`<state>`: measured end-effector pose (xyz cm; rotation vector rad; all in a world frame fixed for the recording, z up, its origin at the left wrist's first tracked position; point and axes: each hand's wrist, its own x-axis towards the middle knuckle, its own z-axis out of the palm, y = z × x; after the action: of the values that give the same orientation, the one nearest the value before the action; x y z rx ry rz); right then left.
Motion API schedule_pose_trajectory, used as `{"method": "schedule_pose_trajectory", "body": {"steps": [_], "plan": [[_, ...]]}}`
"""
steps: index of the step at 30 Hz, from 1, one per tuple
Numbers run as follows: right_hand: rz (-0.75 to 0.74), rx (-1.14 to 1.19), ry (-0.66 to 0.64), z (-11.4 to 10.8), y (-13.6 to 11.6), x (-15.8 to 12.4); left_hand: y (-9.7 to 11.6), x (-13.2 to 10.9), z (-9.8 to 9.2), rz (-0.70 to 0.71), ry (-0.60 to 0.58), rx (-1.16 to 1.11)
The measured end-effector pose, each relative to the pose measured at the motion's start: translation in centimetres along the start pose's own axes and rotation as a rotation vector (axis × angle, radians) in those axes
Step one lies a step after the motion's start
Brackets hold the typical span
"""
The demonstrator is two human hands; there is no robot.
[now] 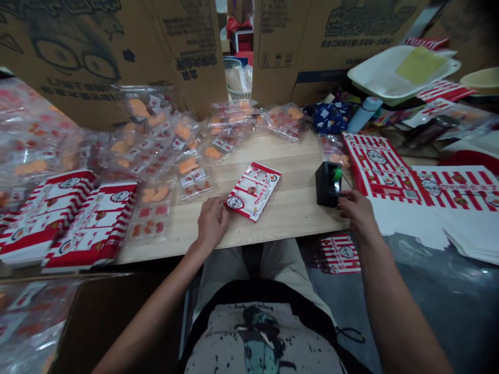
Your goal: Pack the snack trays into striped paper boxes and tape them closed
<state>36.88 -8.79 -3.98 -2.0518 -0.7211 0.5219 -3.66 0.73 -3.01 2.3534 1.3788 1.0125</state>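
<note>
A flat red-and-white printed box [255,191] lies on the table in front of me. My left hand [212,221] rests at its left corner, with curled fingers against the edge. To the right stands a black tape dispenser [325,184] with a green roll core [336,174]. At the dispenser's front edge, the fingers of my right hand [356,210] are pinched together where the tape end comes off; the tape strip itself is too thin to make out clearly.
Clear packs of orange and red pieces [148,150] crowd the left and back. Striped boxes [91,226] are stacked at left; flat striped cartons [384,166] lie at right. Behind stand large cardboard boxes [156,47], a blue bottle [364,115] and a white basket [374,70].
</note>
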Motion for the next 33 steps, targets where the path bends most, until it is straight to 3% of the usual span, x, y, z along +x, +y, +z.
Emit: {"method": "schedule_pose_trajectory", "body": {"steps": [6, 8, 10, 13, 16, 18, 25, 29, 33], "plan": [[0.201, 0.206, -0.052, -0.1, -1.8, -0.1, 1.5, -1.0, 2.0, 0.235, -0.240, 0.038], [0.261, 0.291, -0.106, -0.6, -2.3, 0.2, 0.9, -1.3, 1.7, 0.245, -0.225, -0.019], [0.319, 0.374, -0.149, -0.9, -2.7, 0.4, 0.0, -0.9, 0.9, 0.162, -0.098, -0.078], [0.367, 0.433, -0.137, -1.1, -3.2, 0.7, -1.8, 0.3, -0.5, -0.088, 0.045, -0.152], [0.413, 0.410, -0.113, -0.8, -3.7, 0.9, -2.5, 1.2, -0.8, -0.335, -0.023, -0.228], [0.437, 0.373, -0.100, -0.5, -3.9, 1.0, -1.8, 1.1, -0.2, -0.388, -0.091, -0.246], [0.462, 0.338, -0.039, 0.1, -4.6, 0.9, 2.9, -0.5, 3.4, -0.268, -0.272, -0.099], [0.448, 0.352, -0.032, -0.1, -4.9, 0.5, 1.9, -0.6, 2.9, -0.130, -0.321, -0.145], [0.430, 0.325, -0.071, -0.1, -5.1, 0.4, -0.8, -0.4, 0.0, 0.066, -0.560, -0.304]]}}
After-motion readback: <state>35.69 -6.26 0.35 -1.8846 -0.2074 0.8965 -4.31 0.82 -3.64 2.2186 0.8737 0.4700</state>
